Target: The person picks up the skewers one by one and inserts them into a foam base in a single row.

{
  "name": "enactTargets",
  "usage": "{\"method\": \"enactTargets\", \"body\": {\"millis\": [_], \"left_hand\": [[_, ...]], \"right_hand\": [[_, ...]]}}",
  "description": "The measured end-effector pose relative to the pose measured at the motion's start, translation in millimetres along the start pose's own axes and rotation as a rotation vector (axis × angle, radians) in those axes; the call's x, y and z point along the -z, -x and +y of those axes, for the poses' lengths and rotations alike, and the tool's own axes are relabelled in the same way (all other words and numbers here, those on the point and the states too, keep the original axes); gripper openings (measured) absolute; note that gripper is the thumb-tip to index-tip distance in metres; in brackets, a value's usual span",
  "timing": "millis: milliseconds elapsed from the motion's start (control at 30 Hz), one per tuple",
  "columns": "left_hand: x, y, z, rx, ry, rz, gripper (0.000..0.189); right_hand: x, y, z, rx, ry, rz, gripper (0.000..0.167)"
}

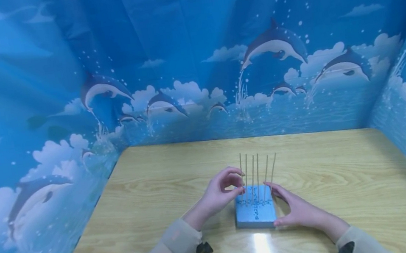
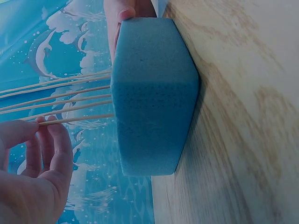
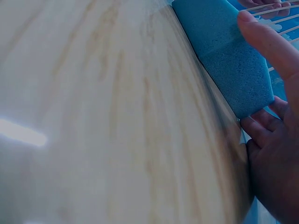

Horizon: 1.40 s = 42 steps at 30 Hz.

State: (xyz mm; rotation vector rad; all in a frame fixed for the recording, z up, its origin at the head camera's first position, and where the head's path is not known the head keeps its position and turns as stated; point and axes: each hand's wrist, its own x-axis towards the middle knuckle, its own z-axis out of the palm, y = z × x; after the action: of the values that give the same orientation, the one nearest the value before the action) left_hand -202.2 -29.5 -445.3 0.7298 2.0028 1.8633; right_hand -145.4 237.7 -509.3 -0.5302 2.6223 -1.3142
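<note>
A light-blue foam block (image 1: 251,218) lies on the table, its top dotted with small dark holes in a cross pattern. Several thin wooden sticks (image 1: 257,166) stand in a row in it, the rightmost ones leaning right. My left hand (image 1: 219,190) is at the row's left end. In the left wrist view its thumb and fingertips pinch the end stick (image 2: 88,118) partway up, with that stick's lower end at the block. My right hand (image 1: 298,210) grips the block's right side, thumb at the near corner and fingers at the far one. The right wrist view shows the thumb (image 3: 266,37) against the foam.
The wood-grain table (image 1: 148,180) extends around the block on all sides. Blue dolphin-print sheeting (image 1: 186,60) walls the back and both sides. A bright light reflection lies on the tabletop in front of the block. Both sleeves carry dark wrist straps.
</note>
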Motion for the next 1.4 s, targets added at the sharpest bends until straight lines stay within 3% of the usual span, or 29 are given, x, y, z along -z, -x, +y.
{"method": "enactTargets", "body": {"millis": [533,767,967,1200,1400], "left_hand": [[5.3,-0.2,-2.4,-0.037,-0.005,-0.034,0.041],[19.0,-2.5,1.1,-0.045,-0.003,-0.068,0.041],[50.3,-1.6,11.7,-0.020,-0.031,-0.082,0.042],[100.5,2.5,25.9,0.093,-0.102,-0.105,0.044],[133.1,6.8,24.8,0.240,-0.167,-0.158,0.046]], "right_hand": [[-0.2,-0.7,-1.2,-0.024,-0.023,-0.009,0.119],[0.5,-1.3,-1.9,-0.028,-0.018,-0.012,0.120],[2.0,-0.9,-1.1,-0.028,0.000,-0.019,0.119],[2.3,-1.3,-0.6,-0.038,-0.009,-0.020,0.120],[1.7,-1.6,0.2,-0.029,-0.006,-0.019,0.120]]}}
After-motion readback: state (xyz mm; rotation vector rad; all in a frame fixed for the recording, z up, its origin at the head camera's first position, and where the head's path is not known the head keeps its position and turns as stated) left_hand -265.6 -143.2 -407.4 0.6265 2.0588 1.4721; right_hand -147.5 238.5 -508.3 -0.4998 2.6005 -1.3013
